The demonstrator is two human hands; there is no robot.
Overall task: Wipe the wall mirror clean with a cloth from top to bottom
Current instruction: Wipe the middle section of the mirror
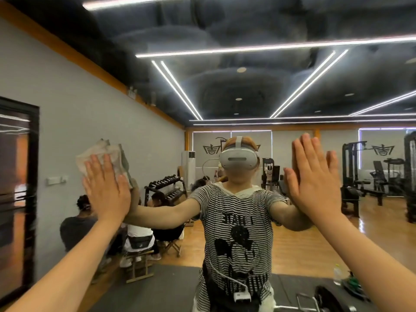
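Note:
The wall mirror [225, 91] fills nearly the whole view and reflects a gym and my own body. My left hand [105, 185] lies flat with straight fingers, pressing a crumpled pale cloth [101, 154] against the glass at about head height, left of centre. The cloth sticks out above and to the right of my fingers. My right hand [315, 176] is flat on the glass too, fingers straight and together, right of my reflection, holding nothing. Both arms reach forward from the bottom corners.
All of this shows in the mirror: a dark-framed door [20, 188] on the left, seated people [139, 233] behind me, a dumbbell rack [166, 188], weight machines [360, 176] on the right and a dark mat [157, 289] on the floor.

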